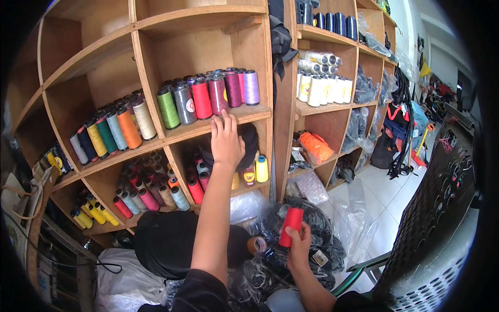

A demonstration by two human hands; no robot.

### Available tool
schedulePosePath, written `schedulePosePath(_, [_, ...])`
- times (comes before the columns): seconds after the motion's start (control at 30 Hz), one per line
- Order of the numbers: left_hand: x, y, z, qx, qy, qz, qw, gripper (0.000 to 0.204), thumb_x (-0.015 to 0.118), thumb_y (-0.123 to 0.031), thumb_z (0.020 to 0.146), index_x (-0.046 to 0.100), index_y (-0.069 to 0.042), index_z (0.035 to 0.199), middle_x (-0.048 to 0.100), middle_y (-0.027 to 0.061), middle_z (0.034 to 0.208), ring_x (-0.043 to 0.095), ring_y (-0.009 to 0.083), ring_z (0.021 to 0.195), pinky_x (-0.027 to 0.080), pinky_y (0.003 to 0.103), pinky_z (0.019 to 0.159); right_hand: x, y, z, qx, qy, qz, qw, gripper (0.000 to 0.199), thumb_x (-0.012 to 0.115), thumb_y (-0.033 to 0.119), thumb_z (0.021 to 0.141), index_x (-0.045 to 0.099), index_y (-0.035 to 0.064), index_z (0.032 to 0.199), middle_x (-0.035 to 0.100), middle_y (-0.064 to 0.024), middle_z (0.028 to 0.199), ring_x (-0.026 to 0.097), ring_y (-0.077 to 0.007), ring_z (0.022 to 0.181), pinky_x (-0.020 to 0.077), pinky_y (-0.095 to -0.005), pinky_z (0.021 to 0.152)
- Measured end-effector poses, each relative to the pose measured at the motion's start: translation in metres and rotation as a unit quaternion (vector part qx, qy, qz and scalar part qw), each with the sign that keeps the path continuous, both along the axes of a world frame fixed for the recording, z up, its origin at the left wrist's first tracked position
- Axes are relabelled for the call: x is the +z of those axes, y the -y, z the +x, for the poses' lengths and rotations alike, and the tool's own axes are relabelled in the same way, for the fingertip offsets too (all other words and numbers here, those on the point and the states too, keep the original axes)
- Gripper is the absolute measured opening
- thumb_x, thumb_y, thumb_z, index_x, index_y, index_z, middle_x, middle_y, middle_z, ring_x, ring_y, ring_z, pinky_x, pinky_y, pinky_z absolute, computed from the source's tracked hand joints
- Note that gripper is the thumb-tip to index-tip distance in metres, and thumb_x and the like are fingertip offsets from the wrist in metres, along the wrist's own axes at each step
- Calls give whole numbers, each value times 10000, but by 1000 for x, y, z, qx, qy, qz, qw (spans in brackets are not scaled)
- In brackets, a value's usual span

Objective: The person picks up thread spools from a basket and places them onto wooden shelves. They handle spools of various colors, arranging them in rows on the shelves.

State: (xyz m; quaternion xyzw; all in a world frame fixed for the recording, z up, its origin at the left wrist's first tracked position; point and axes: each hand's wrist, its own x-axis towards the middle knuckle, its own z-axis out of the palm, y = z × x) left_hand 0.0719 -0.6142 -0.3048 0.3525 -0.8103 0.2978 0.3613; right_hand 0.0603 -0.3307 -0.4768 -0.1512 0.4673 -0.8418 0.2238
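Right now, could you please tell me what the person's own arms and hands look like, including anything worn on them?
Both forearms are bare, and so are the left hand and the right hand: no gloves show, and no rings, watch or bracelets can be seen. Short dark sleeves, black by the look of them, end near the elbows at the lower edge of the picture. The fingers are uncovered, and no markings show on either arm.

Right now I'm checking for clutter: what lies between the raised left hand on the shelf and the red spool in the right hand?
In the head view, between left hand and red spool: yellow spool, clear plastic bag, black bundles.
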Motion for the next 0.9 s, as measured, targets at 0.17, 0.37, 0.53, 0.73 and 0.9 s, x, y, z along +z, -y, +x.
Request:
schedulePosePath(0.17, [5, -1, 20, 42, 38, 20, 998, 905, 707, -326, 712, 316, 34, 1444, 364, 212, 1471, 362, 399, 1339, 269, 442, 1163, 90, 48, -24, 0, -153, -76, 985, 470, 695, 138, 888, 528, -14, 1300, 619, -86, 1173, 589, -166, 1062, 466, -307, 925])
schedulePosePath(0.37, [13, -11, 9, 62, 77, 70, 993, 1053, 736, -452, 667, 265, 27, 1478, 305, 203, 1519, 302, 385, 1388, 225, 446, 1179, 198, 185, -80, -75, -344, -158, 923, 484, 733, 202, 893, 545, -35, 1271, 660, -136, 1154, 642, -180, 1038, 523, -311, 872])
schedulePosePath(0.53, [19, -13, -1, 46, 93, 113, 988, 1131, 740, -538, 662, 229, 16, 1506, 247, 206, 1560, 247, 390, 1423, 170, 471, 1190, 235, 286, -113, -156, -493, -41, 855, 525, 806, 232, 773, 599, -30, 1178, 665, -215, 1094, 652, -325, 1035, 507, -398, 917])
schedulePosePath(0.73, [13, -7, 11, 74, 102, 112, 986, 1128, 754, -553, 653, 242, -31, 1512, 254, 186, 1559, 247, 393, 1419, 172, 461, 1179, 228, 318, -108, -106, -473, 58, 873, 567, 868, 303, 695, 640, -12, 1107, 699, -199, 1028, 682, -344, 947, 533, -414, 842])
schedulePosePath(0.9, [16, -13, 7, 56, 78, 89, 991, 1107, 759, -508, 648, 251, -25, 1506, 285, 199, 1540, 275, 379, 1410, 176, 446, 1185, 226, 326, -135, -94, -491, 49, 865, 590, 897, 364, 660, 632, 4, 1044, 714, -162, 918, 701, -320, 867, 545, -407, 790])
